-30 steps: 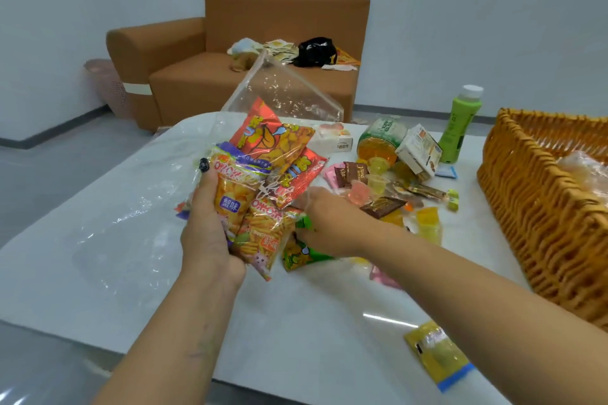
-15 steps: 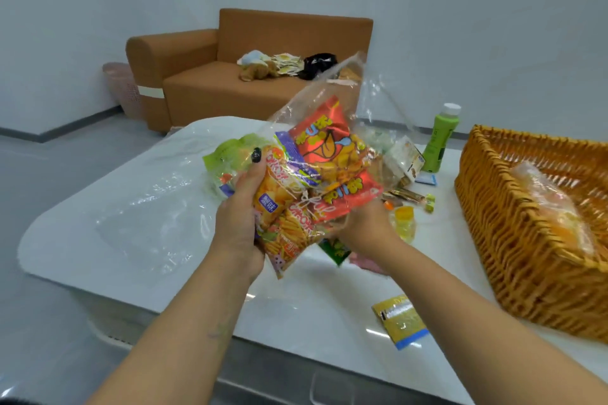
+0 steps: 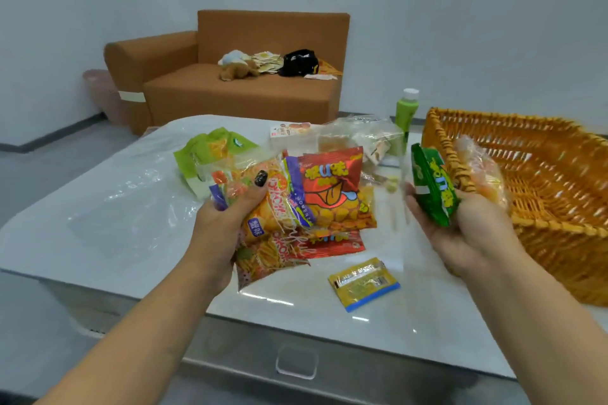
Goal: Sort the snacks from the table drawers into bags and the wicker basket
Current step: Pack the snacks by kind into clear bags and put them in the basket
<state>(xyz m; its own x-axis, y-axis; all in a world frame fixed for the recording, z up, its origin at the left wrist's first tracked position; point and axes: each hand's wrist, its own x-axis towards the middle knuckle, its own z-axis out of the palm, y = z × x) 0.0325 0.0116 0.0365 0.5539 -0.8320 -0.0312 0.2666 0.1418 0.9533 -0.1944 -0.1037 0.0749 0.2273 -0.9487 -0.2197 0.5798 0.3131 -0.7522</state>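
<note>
the left hand point(image 3: 227, 227) grips a clear bag point(image 3: 296, 207) of snacks above the surface point(image 3: 115, 207), fingers curled round it, likely steadying it for filling. the right hand point(image 3: 467, 233) holds a green packet point(image 3: 434, 187), fingers curled beneath, beside the basket point(image 3: 559, 181), probably sorting it.

wicker basket point(image 3: 543, 174) cropped right, blurred

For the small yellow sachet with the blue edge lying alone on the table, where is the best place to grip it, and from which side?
The yellow sachet lies flat on the white table, apart from other snacks. Probably best to come from above and pinch one sealed end, such as the blue one facing the person, since a flat packet offers no thick side.
</note>
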